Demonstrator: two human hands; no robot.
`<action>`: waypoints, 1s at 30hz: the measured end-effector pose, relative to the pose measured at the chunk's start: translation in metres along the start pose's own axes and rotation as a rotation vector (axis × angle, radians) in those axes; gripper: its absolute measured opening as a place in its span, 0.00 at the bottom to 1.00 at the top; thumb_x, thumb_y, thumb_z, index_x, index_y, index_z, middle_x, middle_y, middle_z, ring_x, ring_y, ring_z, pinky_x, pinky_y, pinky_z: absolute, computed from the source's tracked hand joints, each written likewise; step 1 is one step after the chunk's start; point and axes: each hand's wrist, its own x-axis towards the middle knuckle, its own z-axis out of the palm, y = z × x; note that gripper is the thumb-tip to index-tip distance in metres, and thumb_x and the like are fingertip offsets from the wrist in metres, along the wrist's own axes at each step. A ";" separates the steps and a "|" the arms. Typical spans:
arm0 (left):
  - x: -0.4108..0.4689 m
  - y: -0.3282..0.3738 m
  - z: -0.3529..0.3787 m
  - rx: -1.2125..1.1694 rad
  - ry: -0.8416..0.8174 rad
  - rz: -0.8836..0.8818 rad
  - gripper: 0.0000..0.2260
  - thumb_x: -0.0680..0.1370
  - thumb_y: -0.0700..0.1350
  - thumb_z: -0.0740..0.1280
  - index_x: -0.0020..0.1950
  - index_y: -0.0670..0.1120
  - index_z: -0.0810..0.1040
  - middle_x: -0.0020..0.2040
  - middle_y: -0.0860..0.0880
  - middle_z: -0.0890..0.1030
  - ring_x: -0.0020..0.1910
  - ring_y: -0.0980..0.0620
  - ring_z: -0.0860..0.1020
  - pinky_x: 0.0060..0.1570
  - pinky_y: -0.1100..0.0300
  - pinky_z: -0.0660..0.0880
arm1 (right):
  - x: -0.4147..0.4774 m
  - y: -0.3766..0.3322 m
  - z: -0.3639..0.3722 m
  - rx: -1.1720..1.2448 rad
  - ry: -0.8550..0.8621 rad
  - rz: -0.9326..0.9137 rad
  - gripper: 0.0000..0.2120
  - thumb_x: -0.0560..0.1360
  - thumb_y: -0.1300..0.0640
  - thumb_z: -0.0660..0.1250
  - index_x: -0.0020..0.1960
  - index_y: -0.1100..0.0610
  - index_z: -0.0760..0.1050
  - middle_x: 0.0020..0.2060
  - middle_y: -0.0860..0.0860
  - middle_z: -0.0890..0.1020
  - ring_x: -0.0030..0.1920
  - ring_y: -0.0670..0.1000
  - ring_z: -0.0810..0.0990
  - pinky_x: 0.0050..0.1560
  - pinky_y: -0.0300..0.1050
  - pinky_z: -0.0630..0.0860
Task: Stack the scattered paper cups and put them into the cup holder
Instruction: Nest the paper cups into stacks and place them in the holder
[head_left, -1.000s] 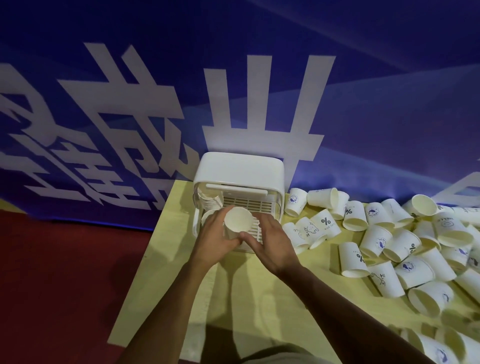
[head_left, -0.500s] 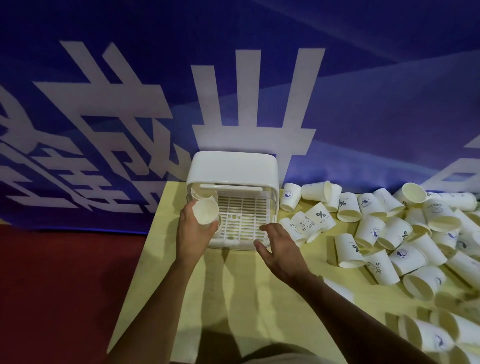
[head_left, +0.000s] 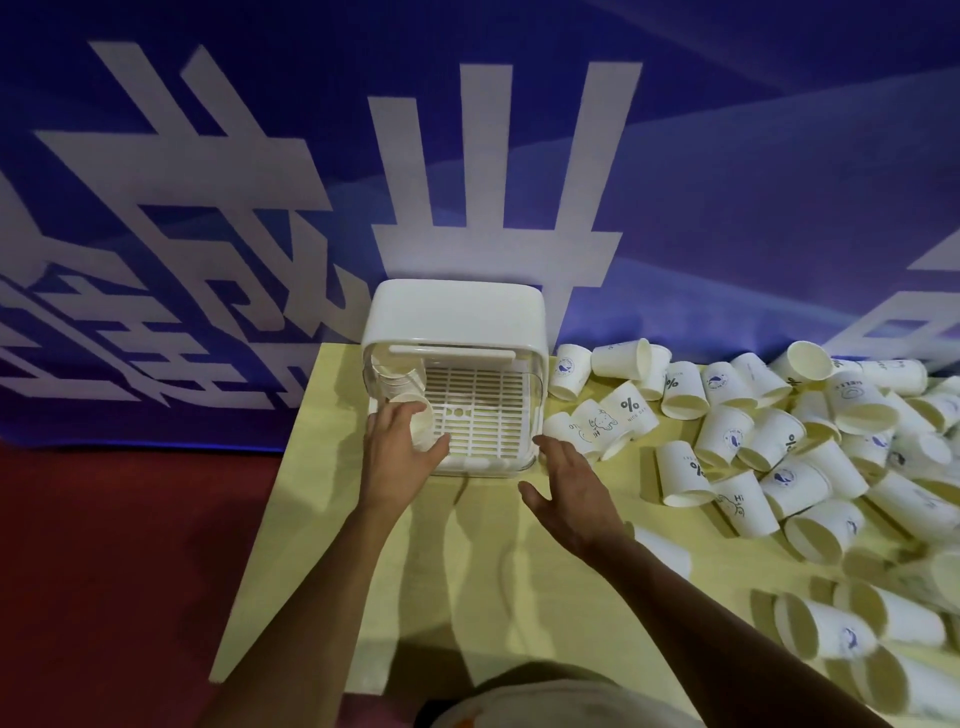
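Note:
A white box-shaped cup holder (head_left: 457, 317) with a slotted floor stands at the back of the yellow table (head_left: 467, 561), its open front facing me. Stacked cups (head_left: 397, 375) lie inside it along the left wall. My left hand (head_left: 397, 452) grips a white paper cup (head_left: 422, 422) at the holder's front left corner, the cup's mouth toward me. My right hand (head_left: 569, 493) hovers open just right of the holder's front, holding nothing. Several scattered paper cups (head_left: 727, 431) lie on their sides to the right.
A blue banner (head_left: 467, 156) with large white characters hangs right behind the table. Red floor (head_left: 104, 571) lies beyond the table's left edge. More cups (head_left: 872, 623) crowd the near right. One cup (head_left: 660, 551) lies partly hidden behind my right forearm.
My left hand carried the cup from in front of the holder down into its front left corner. My right hand let go of the cup and drew back to the right.

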 end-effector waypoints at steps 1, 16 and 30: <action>-0.004 0.005 0.006 -0.024 -0.034 0.027 0.20 0.71 0.50 0.76 0.61 0.48 0.78 0.58 0.51 0.76 0.59 0.49 0.73 0.61 0.53 0.72 | -0.004 0.005 -0.003 -0.018 -0.010 0.019 0.27 0.76 0.50 0.68 0.72 0.56 0.65 0.63 0.53 0.74 0.61 0.54 0.74 0.59 0.48 0.73; -0.084 0.154 0.150 -0.060 -0.592 0.244 0.05 0.77 0.48 0.70 0.52 0.52 0.80 0.49 0.58 0.78 0.48 0.60 0.77 0.49 0.61 0.75 | -0.105 0.139 -0.088 -0.021 0.148 0.324 0.23 0.75 0.52 0.69 0.68 0.57 0.70 0.62 0.55 0.76 0.60 0.58 0.75 0.59 0.52 0.74; -0.140 0.272 0.267 0.002 -0.714 0.359 0.09 0.76 0.46 0.71 0.55 0.51 0.80 0.51 0.54 0.79 0.49 0.59 0.78 0.53 0.57 0.76 | -0.172 0.279 -0.169 0.007 0.255 0.511 0.24 0.74 0.53 0.68 0.68 0.56 0.70 0.61 0.56 0.76 0.58 0.58 0.75 0.56 0.52 0.74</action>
